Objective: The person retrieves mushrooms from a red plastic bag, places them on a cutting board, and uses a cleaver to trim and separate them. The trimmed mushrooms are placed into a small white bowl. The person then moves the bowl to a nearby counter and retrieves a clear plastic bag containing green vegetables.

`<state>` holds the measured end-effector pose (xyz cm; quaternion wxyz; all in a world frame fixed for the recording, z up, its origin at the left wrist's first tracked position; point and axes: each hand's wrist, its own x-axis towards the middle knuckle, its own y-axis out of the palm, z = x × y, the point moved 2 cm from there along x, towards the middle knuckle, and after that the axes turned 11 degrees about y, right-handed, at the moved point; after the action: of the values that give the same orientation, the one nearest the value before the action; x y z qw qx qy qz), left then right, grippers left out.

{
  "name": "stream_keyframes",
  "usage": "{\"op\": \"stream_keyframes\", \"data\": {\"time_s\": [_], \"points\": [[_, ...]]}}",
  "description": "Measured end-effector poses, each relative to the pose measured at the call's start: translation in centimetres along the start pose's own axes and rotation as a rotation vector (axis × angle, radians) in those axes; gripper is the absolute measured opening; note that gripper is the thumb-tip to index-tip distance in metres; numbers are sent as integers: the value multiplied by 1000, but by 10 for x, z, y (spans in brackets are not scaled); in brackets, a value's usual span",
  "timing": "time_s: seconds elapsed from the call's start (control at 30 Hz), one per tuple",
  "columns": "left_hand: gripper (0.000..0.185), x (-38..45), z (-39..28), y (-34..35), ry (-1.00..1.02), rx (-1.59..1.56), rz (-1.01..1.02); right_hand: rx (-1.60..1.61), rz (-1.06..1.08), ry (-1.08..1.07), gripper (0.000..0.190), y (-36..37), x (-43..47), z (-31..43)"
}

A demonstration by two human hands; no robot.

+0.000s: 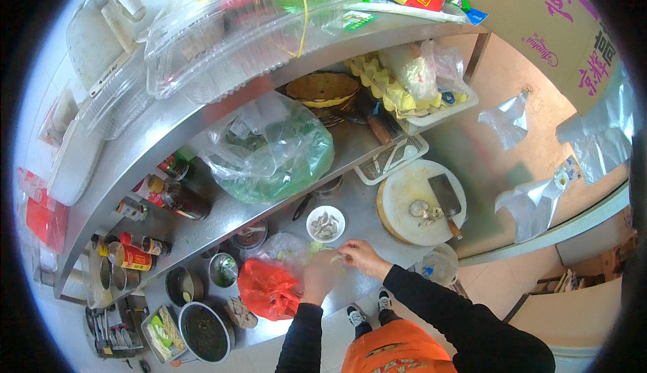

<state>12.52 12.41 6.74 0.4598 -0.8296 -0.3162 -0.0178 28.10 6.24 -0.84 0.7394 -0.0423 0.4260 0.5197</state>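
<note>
My left hand (321, 274) is blurred, close beside a red plastic bag (268, 289); its fingers are hard to make out. Against it come the pinched fingertips of my right hand (365, 258), with a small pale piece (335, 258) between them, too small to name. Just beyond both hands stands a white bowl (325, 224) of greyish-white pieces. A clear plastic bag (285, 250) lies left of the bowl. To the right, a round chopping board (402, 181) bears a cleaver (445, 196) and some chopped pale food (429, 215).
A metal shelf (349, 155) overhangs the worktop, holding a large bag of greens (273, 150) and egg trays (384, 90). Front left are a pot of dark liquid (206, 332), a bowl with green bits (223, 270) and a vegetable tray (164, 335). A clear container (438, 264) stands below the board.
</note>
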Motion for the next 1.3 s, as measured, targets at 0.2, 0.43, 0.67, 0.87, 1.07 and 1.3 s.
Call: {"op": "stream_keyframes", "data": {"time_s": [0.2, 0.43, 0.67, 0.87, 1.07, 1.3], "points": [[20, 2, 10, 14, -295, -275, -182, -5, 142, -134, 24, 6, -27, 31], [20, 7, 22, 23, -287, -313, -70, -270, 78, -302, 20, 2, -32, 42], [20, 9, 36, 48, -397, -620, -291, 156, 130, -185, 18, -6, -27, 36], [8, -6, 50, 65, -639, -1249, -361, -253, 91, -328, 23, -18, -30, 40], [18, -28, 57, 116, -538, -796, -194, -580, -102, -428, 26, -9, -38, 22], [15, -32, 43, 137, -736, -1559, -470, -466, -112, -305, 18, -22, -38, 18]]}}
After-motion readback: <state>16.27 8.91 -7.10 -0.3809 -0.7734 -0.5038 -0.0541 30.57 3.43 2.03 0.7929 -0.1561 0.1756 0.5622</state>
